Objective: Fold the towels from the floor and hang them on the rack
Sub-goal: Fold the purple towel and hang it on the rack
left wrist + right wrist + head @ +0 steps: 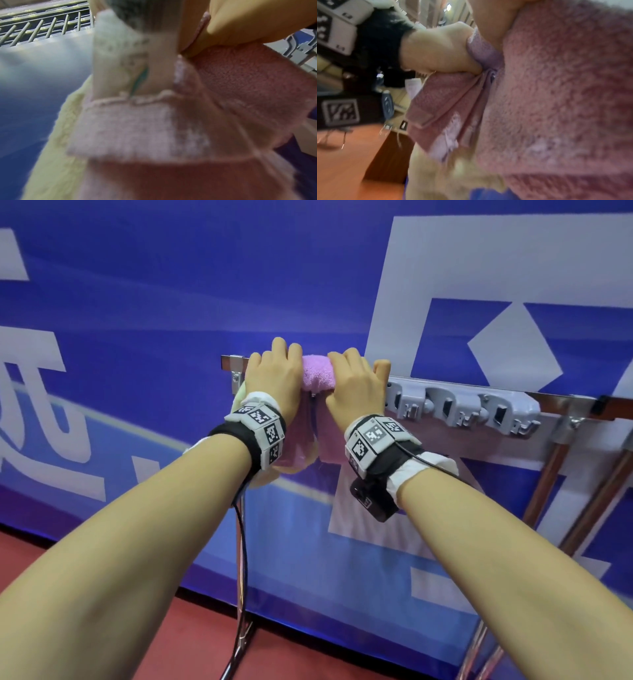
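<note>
Head view | pink towel (pixel 318 374) over rack bar (pixel 230 360) | both hands clutch it

Left hand (pixel 274 371) and right hand (pixel 356 381) grip the pink towel (pixel 318 373) draped over the rack rail (pixel 233 360). A pale yellow towel (pixel 239 397) hangs beside it. Grey hook strip (pixel 462 405) is mounted to the right
</note>
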